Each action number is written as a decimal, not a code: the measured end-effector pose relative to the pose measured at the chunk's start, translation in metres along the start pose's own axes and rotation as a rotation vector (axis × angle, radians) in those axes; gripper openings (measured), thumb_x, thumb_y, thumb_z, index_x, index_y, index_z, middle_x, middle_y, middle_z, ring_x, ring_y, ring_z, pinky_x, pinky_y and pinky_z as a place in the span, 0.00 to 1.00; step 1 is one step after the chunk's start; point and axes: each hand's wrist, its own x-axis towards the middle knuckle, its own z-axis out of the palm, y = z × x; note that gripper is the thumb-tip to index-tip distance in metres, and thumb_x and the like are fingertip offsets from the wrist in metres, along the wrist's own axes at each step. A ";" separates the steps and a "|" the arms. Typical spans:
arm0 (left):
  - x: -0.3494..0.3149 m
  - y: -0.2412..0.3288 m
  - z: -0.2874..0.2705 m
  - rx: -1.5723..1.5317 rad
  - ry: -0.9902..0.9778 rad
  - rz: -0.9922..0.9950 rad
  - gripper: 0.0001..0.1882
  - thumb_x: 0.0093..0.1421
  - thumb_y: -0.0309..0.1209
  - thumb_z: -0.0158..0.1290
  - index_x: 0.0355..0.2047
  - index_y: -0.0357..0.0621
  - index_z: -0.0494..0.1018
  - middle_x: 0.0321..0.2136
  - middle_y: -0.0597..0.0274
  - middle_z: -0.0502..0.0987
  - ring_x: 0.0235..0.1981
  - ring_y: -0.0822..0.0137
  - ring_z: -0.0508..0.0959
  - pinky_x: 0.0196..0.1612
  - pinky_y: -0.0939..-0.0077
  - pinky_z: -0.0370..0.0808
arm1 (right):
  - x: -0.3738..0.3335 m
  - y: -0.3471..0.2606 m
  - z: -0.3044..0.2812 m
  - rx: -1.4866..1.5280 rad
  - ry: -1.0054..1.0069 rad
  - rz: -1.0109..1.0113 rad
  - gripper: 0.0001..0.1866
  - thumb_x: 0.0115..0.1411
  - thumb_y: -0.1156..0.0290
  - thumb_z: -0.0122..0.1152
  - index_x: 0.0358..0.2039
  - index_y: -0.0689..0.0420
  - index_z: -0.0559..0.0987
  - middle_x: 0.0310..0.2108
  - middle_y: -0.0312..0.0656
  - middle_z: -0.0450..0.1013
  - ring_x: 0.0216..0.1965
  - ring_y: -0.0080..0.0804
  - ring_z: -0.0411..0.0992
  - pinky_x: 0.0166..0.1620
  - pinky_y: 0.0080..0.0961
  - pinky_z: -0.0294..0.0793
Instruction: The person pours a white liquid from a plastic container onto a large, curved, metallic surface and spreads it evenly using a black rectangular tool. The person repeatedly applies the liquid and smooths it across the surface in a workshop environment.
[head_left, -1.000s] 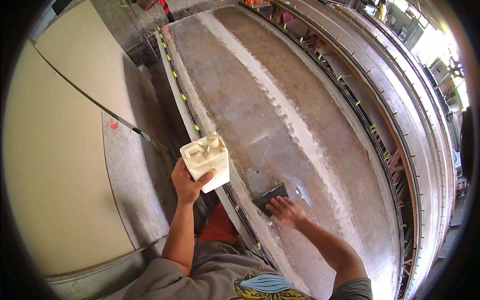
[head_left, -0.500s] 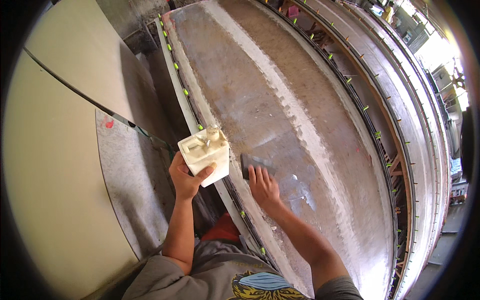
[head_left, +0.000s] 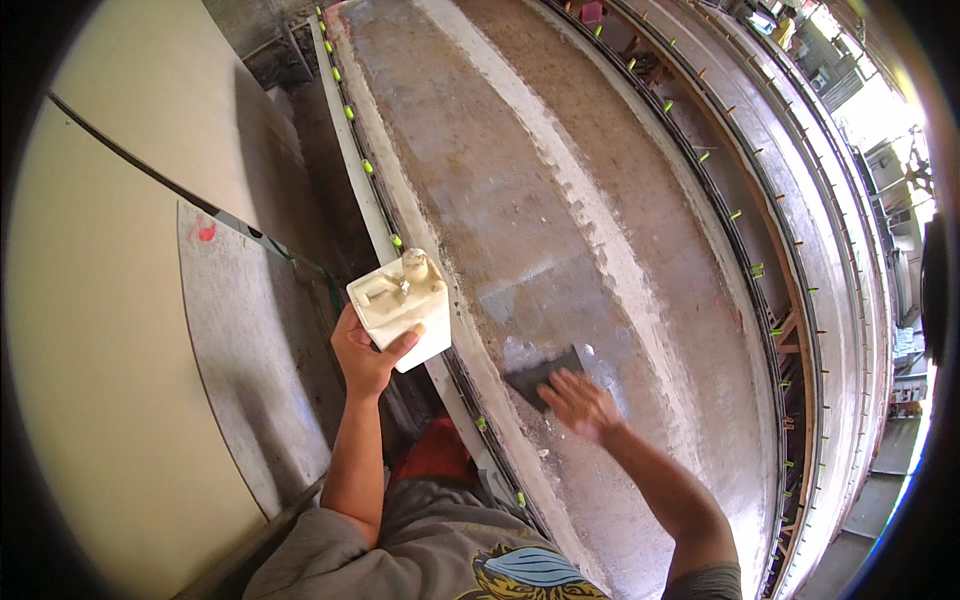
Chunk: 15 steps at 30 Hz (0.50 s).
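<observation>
My left hand (head_left: 368,352) grips a boxy white plastic container (head_left: 408,315), thumb across its near side. A round neck and a stained, recessed face show at its upper end. My right hand (head_left: 585,405) holds a dark grey rectangular flat pad (head_left: 545,378) against the long brown-grey panel (head_left: 500,220). Its fingers reach over the pad's edge; whether it is a spreader or a sanding piece I cannot tell. A shiny wet-looking patch (head_left: 610,385) lies on the panel beside the pad.
A pale rough strip (head_left: 560,175) runs along the panel. Bright green pegs (head_left: 367,167) line its left edge. Large cream sheets (head_left: 120,300) and a grey board (head_left: 245,330) stand at the left. Another long curved panel (head_left: 830,260) lies to the right, past a gap.
My right hand has slid the dark pad right and toward me across the panel, by the wet-looking patch. My left hand keeps the white container at nearly the same place.
</observation>
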 end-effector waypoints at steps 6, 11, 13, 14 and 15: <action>-0.039 0.016 0.014 0.017 0.001 -0.004 0.37 0.51 0.27 0.76 0.58 0.30 0.71 0.49 0.54 0.82 0.49 0.65 0.83 0.54 0.68 0.81 | 0.176 0.065 0.039 -0.053 -0.012 0.057 0.21 0.66 0.67 0.56 0.60 0.50 0.77 0.60 0.46 0.74 0.65 0.44 0.69 0.64 0.39 0.69; -0.077 0.015 0.012 0.008 -0.014 -0.024 0.36 0.50 0.25 0.76 0.57 0.30 0.71 0.49 0.53 0.82 0.50 0.65 0.83 0.53 0.68 0.81 | 0.205 0.063 0.055 -0.044 -0.291 0.195 0.21 0.63 0.67 0.56 0.57 0.47 0.79 0.58 0.38 0.76 0.60 0.37 0.73 0.58 0.38 0.73; -0.088 0.009 0.010 0.016 -0.011 -0.052 0.36 0.50 0.24 0.75 0.57 0.29 0.71 0.49 0.53 0.82 0.49 0.65 0.83 0.54 0.68 0.81 | 0.175 0.047 0.059 -0.101 -0.218 0.146 0.22 0.63 0.67 0.56 0.58 0.49 0.78 0.57 0.40 0.76 0.60 0.39 0.72 0.60 0.39 0.73; -0.091 0.008 0.012 0.015 -0.012 -0.057 0.36 0.50 0.24 0.75 0.57 0.30 0.71 0.49 0.53 0.82 0.49 0.65 0.83 0.54 0.68 0.81 | 0.152 0.038 0.060 -0.118 -0.164 0.115 0.22 0.65 0.66 0.55 0.59 0.50 0.77 0.57 0.41 0.76 0.60 0.41 0.72 0.60 0.40 0.72; -0.096 0.009 0.013 0.015 -0.009 -0.063 0.35 0.50 0.23 0.75 0.57 0.30 0.71 0.49 0.53 0.82 0.49 0.65 0.83 0.54 0.68 0.81 | 0.122 0.027 0.061 -0.132 -0.111 0.081 0.22 0.66 0.66 0.55 0.60 0.51 0.76 0.57 0.43 0.76 0.61 0.43 0.72 0.61 0.41 0.71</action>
